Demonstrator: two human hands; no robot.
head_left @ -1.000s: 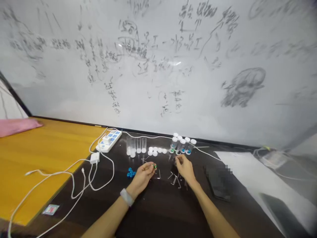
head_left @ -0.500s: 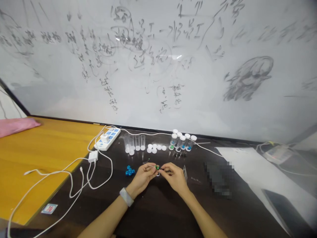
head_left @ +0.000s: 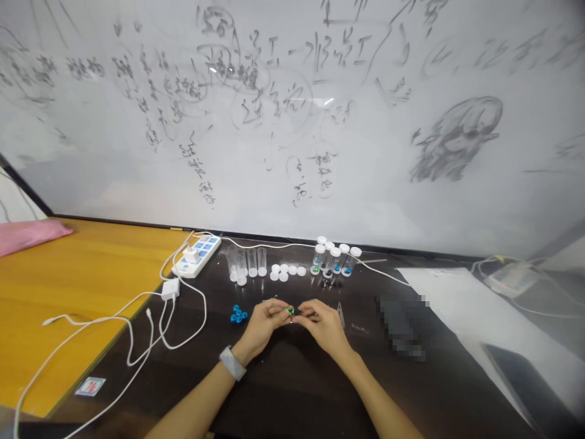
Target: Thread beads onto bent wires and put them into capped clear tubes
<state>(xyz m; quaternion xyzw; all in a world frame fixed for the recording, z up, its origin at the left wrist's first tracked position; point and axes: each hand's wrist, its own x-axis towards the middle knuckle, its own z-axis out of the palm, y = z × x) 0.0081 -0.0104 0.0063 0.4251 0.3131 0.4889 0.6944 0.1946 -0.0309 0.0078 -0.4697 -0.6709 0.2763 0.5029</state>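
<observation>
Since a second ago, the right hand (head_left: 325, 326) has moved in from just below the capped clear tubes (head_left: 335, 261) to meet the left hand (head_left: 262, 320), so that the fingertips of both now come together over the dark table (head_left: 274, 384); the left hand pinches a small shiny green piece (head_left: 290, 311) between thumb and finger, and that piece sits right between the two hands; the right thumb and fingers are bunched at its other side, though whether they grip it or something small and dark cannot be told.

Just left of the left hand lies a cluster of blue pieces (head_left: 237, 315); beyond that hand stand uncapped clear tubes (head_left: 241, 268); ahead of both hands lie loose white caps (head_left: 284, 269); beyond the right hand are small black parts (head_left: 331, 284), in front of the capped tubes; thin metal rods (head_left: 340, 314) lie close to the right hand's outer side; farther left of the hands rests a white power strip (head_left: 197, 258); a grey band (head_left: 233, 363) circles the left wrist.
</observation>
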